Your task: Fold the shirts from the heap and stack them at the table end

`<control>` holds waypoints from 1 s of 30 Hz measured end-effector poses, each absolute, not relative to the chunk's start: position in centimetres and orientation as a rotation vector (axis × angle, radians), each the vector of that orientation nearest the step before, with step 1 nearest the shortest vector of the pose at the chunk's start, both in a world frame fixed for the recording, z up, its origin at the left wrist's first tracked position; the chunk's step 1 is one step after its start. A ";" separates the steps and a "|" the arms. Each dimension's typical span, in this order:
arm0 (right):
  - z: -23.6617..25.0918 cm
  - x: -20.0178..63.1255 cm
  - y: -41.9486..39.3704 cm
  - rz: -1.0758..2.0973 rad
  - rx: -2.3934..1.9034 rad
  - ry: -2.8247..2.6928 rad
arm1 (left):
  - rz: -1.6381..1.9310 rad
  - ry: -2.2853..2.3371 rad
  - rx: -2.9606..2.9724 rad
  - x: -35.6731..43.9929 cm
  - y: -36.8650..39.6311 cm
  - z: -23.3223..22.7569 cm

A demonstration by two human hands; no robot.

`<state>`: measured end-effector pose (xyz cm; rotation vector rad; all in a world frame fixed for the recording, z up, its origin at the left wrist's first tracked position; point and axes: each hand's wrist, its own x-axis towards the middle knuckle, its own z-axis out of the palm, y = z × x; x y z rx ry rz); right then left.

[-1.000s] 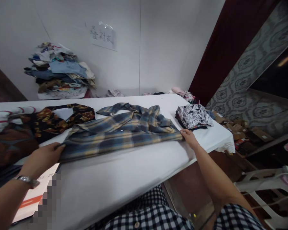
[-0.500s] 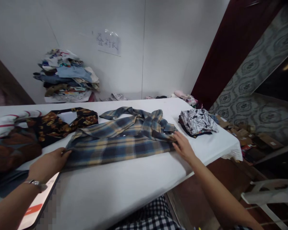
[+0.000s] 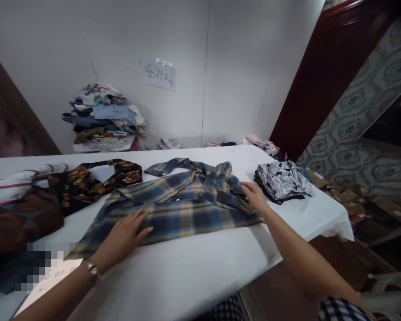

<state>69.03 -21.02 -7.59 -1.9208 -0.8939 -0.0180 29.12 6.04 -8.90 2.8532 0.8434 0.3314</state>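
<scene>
A blue, black and yellow plaid shirt (image 3: 173, 223) lies spread over the white-covered table, its lower part towards the left. One sleeve (image 3: 169, 166) is bent along the far side, and the other lies folded in at the right. My left hand (image 3: 127, 234) rests flat on the near half of the shirt, fingers outstretched. At the right end, my right hand (image 3: 256, 196) has thumb and fingers closed on the cuff of the folded-in sleeve.
Right of the shirt sits a stack of folded shirts (image 3: 284, 180). A black floral shirt (image 3: 90, 183) and brown clothing (image 3: 30, 214) lie left. A tall clothes pile (image 3: 107, 116) stands behind the table (image 3: 194, 272). A lit screen (image 3: 58, 272) lies near front left.
My left hand has left the shirt's left corner, moved right and flattened on the fabric. My right hand has shifted from the near edge up to the sleeve cuff. The view has tilted slightly.
</scene>
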 end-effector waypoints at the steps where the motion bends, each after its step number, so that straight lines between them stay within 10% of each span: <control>1: -7.1 70.2 -19.3 0.018 -1.945 -0.810 | 0.316 0.850 2.874 29.5 5.8 -9.7; 19: -6.4 77.3 -6.3 0.107 -1.873 -0.541 | 0.340 0.893 2.981 29.5 5.4 -12.2; 30: 2.7 55.7 -7.1 0.404 -1.428 -1.695 | 0.425 0.953 2.331 30.2 5.0 -9.2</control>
